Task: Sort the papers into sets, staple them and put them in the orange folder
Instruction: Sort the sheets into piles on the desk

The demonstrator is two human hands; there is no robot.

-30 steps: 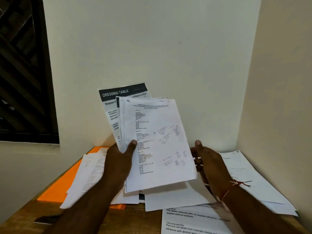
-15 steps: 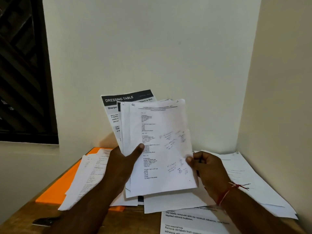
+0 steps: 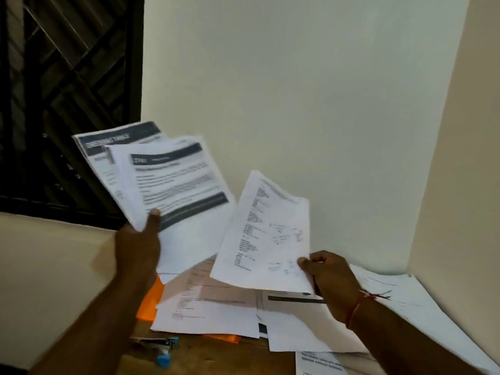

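my left hand (image 3: 138,247) grips a fanned bundle of papers (image 3: 173,185), held up at the left. my thumb is pressed flat on the front sheet, and my other fingers are behind the paper where i can't see them. the print is smeared; only dark header bands and, faintly, "dressing table" on the rearmost page come through.

my right hand (image 3: 330,277) pinches the lower right corner of a single sheet (image 3: 265,234), thumb on front, fingers curled. the sheet is tilted and apart from the bundle, its small text too blurred to read.

below, the orange folder (image 3: 151,301) lies on the table (image 3: 216,355), almost wholly buried under loose papers (image 3: 211,307). only a strip at its left and a sliver at the front show. a blurred stapler (image 3: 159,345) with blue parts sits just beside my left forearm. more papers run out of view under my right arm, which wears a red thread (image 3: 354,311).
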